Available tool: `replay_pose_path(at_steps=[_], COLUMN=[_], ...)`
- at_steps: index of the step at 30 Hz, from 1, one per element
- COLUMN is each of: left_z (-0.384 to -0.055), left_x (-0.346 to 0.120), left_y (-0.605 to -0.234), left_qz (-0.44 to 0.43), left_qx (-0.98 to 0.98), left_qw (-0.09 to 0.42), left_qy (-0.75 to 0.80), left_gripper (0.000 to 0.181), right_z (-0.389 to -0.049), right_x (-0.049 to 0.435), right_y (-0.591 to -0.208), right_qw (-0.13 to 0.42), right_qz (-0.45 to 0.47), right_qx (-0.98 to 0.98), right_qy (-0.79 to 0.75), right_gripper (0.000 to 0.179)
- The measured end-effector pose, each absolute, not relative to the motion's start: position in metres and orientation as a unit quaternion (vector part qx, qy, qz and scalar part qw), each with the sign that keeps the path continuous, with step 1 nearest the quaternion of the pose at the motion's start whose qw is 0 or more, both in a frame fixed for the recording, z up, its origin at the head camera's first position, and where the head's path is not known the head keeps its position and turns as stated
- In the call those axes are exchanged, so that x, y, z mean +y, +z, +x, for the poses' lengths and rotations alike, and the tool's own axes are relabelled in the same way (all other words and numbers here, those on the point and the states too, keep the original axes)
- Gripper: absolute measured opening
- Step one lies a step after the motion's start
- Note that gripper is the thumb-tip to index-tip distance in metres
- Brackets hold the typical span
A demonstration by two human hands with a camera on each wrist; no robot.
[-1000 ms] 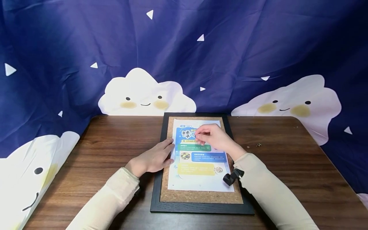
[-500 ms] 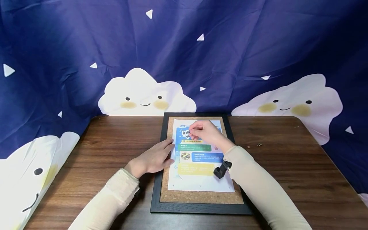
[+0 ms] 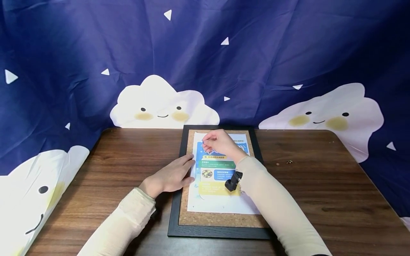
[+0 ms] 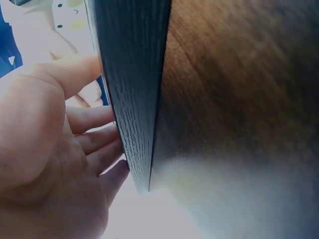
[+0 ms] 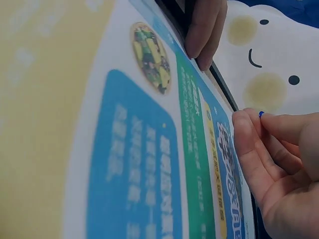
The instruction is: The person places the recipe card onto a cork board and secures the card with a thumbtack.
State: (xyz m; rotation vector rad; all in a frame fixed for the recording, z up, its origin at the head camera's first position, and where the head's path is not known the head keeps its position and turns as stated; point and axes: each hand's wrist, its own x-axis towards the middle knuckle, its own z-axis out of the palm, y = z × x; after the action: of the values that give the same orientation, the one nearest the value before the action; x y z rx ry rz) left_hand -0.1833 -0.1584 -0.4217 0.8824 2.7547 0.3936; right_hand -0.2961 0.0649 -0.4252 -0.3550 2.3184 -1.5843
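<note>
A printed poster [image 3: 211, 202] lies on a cork board [image 3: 224, 219] with a black wooden frame [image 3: 221, 232]. My left hand [image 3: 171, 175] rests across the frame's left side, fingers extended and fingertips at the poster's left edge. In the left wrist view, the fingers [image 4: 94, 137] lie along the black frame edge. My right hand [image 3: 221, 145] is over the poster's upper left, by its blue title area. Between thumb and fingertips it pinches a small blue push pin [image 5: 260, 114]; only its blue head shows, the rest hidden by the fingers.
Several tiny metallic bits [image 3: 289, 162] and a small reddish piece [image 3: 277, 164] lie on the brown wooden table [image 3: 320, 199] right of the board. A dark blue curtain [image 3: 250, 64] with white clouds hangs behind the table's far edge.
My right hand has moved left and slightly away from me across the poster, from the title's middle to the upper left corner area. The left hand has stayed in place.
</note>
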Motion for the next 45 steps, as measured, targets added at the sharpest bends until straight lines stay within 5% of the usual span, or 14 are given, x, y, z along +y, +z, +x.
replay_pose_path(at_steps=[22,30,37,45], left_z=[-0.184,-0.213,-0.187,-0.187], left_x=[-0.165,-0.179,-0.164,-0.166], left_y=[-0.435,-0.494,-0.434,-0.435], left_qz=[0.311,0.332,0.326,0.326], left_qx=[0.925,0.926,0.925,0.922], left_qw=[0.109,0.056,0.088,0.091], left_qy=[0.189,0.171,0.173,0.19], left_gripper=[0.07,0.076,0.068,0.068], right_z=[-0.321,-0.33,-0.341,-0.344], right_x=[0.025,0.015,0.008,0.002], right_y=[-0.437,-0.43,-0.43,-0.424], right_qw=[0.118,0.138,0.146,0.162], right_qz=[-0.074,-0.013,0.025,0.058], right_qx=[0.825,0.82,0.819,0.835], right_qy=[-0.547,-0.555,-0.555,-0.522], right_gripper=[0.013,0.011,0.01,0.007])
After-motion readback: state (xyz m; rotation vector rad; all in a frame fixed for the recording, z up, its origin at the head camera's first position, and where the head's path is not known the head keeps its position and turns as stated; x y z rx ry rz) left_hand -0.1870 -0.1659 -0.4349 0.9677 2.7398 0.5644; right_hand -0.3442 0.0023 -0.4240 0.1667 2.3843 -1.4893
